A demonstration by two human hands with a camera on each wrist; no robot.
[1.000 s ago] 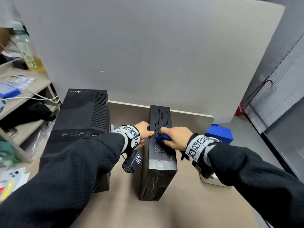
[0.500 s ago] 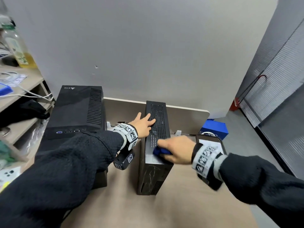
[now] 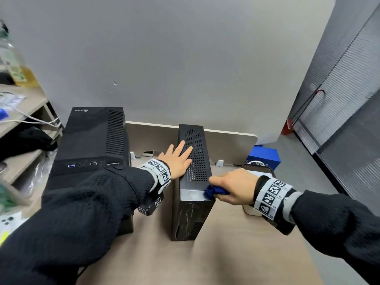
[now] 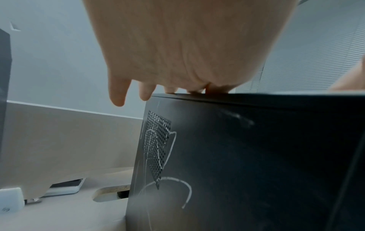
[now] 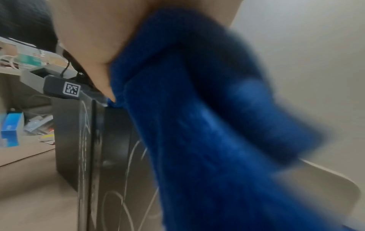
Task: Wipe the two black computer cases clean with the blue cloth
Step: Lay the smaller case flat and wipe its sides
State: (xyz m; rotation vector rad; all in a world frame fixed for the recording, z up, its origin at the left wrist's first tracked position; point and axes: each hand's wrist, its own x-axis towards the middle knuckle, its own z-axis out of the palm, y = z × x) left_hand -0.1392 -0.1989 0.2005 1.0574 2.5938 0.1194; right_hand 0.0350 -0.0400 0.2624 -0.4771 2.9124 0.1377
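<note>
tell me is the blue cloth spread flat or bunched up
Bunched up. The right hand grips the cloth as a wad on the slim case, near its front right corner; a tail hangs below.

Blue cloth (image 3: 213,191) bunched on slim black case (image 3: 193,161); wide case (image 3: 90,140) left.

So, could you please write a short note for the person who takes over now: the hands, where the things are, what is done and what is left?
Left hand: flat, fingers straight, resting on the top of the slim case to steady it.
Right hand: grips the bunched blue cloth at the near right corner of that case's top; part of the cloth hangs down beside the case.
Big case: stands to the left on the same table, no hand on it.
Done: cannot confirm any surface clean.
Left: white scribble marks show on the slim case's front and both sides; then the big case.
</note>
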